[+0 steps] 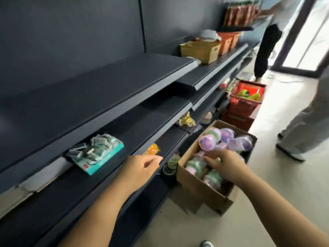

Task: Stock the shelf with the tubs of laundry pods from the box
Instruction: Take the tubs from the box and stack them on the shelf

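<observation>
A cardboard box [197, 186] stands on the floor beside the dark shelving. It holds several clear tubs of laundry pods, purple ones [227, 134] at the far end and green-and-pink ones [212, 176] nearer me. My right hand [226, 166] reaches into the box, fingers spread over a tub; whether it grips one is unclear. My left hand [142, 168] hovers empty over the front edge of the dark shelf [110, 177], fingers loosely apart. Two clear tubs [171, 162] stand on a lower shelf next to the box.
A teal box of sachets [96, 154] and an orange packet [152, 148] lie on the shelf. Wicker and orange baskets [201, 50] stand further along. Red baskets [245, 102] sit on the floor beyond the box. Two other people [306, 122] stand in the aisle.
</observation>
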A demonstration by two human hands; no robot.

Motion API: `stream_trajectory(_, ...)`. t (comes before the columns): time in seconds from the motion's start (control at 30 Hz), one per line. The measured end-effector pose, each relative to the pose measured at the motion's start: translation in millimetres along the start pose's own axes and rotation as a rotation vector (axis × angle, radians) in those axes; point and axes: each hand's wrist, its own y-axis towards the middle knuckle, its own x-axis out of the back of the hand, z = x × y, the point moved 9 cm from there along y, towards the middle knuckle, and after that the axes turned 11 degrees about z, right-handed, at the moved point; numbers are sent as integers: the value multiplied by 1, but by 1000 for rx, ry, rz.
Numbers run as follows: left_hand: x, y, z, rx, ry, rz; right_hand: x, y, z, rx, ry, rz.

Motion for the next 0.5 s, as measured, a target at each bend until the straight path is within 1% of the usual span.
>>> stream_trajectory(0.13,-95,59,5,124,86,240,-5,-9,-126,-281,111,5)
stream_trajectory(0.2,-137,82,10,204,112,314,-18,-9,-178,-349,171,62)
stream_trajectory(0.33,-208,119,22,323,77,410,-43,0,-252,-441,268,197)
stream_trajectory(0.5,-258,153,38,427,29,504,-46,28,-308,-552,338,206)
